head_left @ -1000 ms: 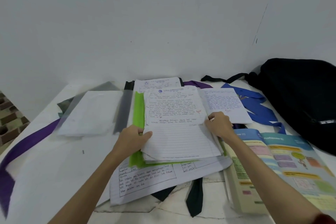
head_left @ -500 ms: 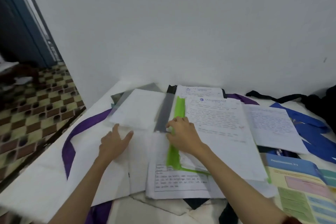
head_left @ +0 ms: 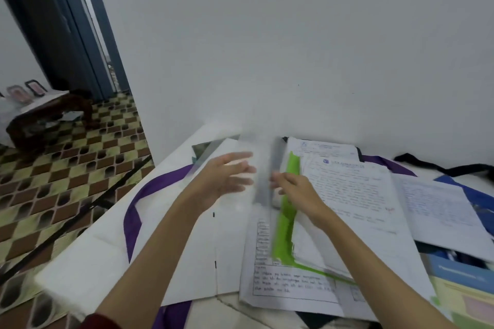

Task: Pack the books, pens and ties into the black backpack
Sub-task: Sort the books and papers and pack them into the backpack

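A person's left hand [head_left: 227, 176], fingers spread and holding nothing, hovers over the clear-covered white booklet with a grey spine [head_left: 242, 165]. The right hand [head_left: 294, 189], thumb tucked under, pinches that spine, which runs near-to-far between both hands.

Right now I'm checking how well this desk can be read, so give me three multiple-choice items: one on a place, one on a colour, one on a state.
1. Where does the purple tie lie?
A. left of the papers
B. on the floor
C. over the right hand

2. What colour is the folder under the handwritten papers?
A. red
B. green
C. orange

3. How is the left hand?
A. gripping a pen
B. in a fist
C. open, fingers spread

Answers: 1 A, it curves across the table's left side. 2 B, a bright green edge shows beside the right hand. 3 C, its blurred fingers are extended and hold nothing.
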A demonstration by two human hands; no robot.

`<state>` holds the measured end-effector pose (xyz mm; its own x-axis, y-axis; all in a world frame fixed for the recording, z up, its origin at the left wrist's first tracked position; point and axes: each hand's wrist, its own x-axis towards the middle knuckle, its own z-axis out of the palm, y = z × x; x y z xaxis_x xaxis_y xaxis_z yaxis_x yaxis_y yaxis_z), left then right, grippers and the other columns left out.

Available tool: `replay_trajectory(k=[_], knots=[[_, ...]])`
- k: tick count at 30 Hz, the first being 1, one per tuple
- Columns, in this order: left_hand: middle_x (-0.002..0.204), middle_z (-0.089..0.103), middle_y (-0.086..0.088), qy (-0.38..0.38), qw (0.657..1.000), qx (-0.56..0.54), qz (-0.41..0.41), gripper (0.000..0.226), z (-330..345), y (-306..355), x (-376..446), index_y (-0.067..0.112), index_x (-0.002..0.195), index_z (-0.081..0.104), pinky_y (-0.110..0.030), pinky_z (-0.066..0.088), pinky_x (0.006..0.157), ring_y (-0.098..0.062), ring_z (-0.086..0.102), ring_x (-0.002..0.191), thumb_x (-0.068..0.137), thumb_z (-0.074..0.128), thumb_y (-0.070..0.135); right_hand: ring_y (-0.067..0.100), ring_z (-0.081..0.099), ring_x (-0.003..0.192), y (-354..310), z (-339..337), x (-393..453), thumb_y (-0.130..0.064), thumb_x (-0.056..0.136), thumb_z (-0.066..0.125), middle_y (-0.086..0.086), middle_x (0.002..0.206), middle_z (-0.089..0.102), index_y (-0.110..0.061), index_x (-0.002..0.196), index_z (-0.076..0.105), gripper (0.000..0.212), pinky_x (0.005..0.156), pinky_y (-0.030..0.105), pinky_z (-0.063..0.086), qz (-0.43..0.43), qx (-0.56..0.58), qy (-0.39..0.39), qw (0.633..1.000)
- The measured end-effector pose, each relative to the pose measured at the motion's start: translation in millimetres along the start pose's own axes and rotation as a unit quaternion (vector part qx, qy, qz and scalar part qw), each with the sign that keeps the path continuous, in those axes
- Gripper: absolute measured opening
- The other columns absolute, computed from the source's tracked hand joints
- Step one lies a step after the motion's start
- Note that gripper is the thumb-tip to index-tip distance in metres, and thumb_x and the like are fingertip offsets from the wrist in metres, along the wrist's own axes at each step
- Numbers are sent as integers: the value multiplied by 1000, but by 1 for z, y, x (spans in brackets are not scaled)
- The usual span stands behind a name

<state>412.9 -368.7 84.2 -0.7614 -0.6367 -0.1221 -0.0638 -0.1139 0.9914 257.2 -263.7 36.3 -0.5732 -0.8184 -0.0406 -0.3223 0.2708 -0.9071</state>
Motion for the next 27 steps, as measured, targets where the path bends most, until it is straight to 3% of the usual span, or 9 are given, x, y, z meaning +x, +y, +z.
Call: replay_trajectory(k=[4,6,8,10,13,16,18,22,27], knots=[[113,69,2,-152,987,11,46,27,58,15,12,30,117,61,-29,51,86,-13,64,106,99,41,32,26,67,91,-15,-51,-7,-65,91,29,7,102,72,-15,109,67,65,80,38,52,66,190,24,979],[123,62,13,-246,967,57,35,45,90,10,19,37,122,59,-38,33,108,-4,53,120,97,24,53,28,68,96,-9,-83,-14,-74,85,24,11,104,72,-14,112,66,78,82,42,54,80,244,23,966],[129,57,20,-321,943,91,12,63,117,-3,25,37,126,56,-37,19,113,3,46,125,93,8,62,32,68,97,4,-115,-25,-76,80,34,14,104,71,-12,111,62,77,78,46,55,113,273,34,955],[132,54,19,-358,926,121,-1,57,132,-19,31,30,130,54,-33,21,111,3,45,126,97,15,55,37,67,96,19,-140,-37,-60,82,53,17,105,71,-9,111,60,59,77,46,55,146,265,43,952],[123,62,8,-331,916,225,31,27,142,-39,44,19,121,63,-31,37,107,-2,55,114,98,49,24,36,70,75,44,-160,-55,-14,88,57,21,94,72,3,105,60,23,62,33,56,187,213,114,952],[119,61,4,-187,895,388,119,24,142,-57,64,19,111,65,-37,40,105,-10,54,110,89,60,12,21,62,49,72,-167,-66,1,85,59,16,69,69,4,84,66,7,44,20,46,216,110,175,954],[134,48,5,-84,848,497,165,35,132,-68,73,27,118,60,-36,33,107,-17,43,124,85,67,30,15,52,48,87,-167,-66,-3,84,62,7,61,62,-5,69,65,15,43,20,40,216,10,185,959],[139,33,-6,-18,899,437,33,105,118,-82,84,23,143,30,-42,36,105,-26,36,128,58,79,60,17,51,73,105,-164,-62,-17,79,71,2,81,56,-10,81,54,19,57,25,37,210,-107,208,949],[130,46,-8,-28,924,382,-13,116,128,-85,89,16,144,21,-39,45,96,-24,49,118,53,86,50,21,57,90,107,-165,-59,-43,78,73,5,102,58,-7,101,49,49,69,27,43,263,42,171,949]])
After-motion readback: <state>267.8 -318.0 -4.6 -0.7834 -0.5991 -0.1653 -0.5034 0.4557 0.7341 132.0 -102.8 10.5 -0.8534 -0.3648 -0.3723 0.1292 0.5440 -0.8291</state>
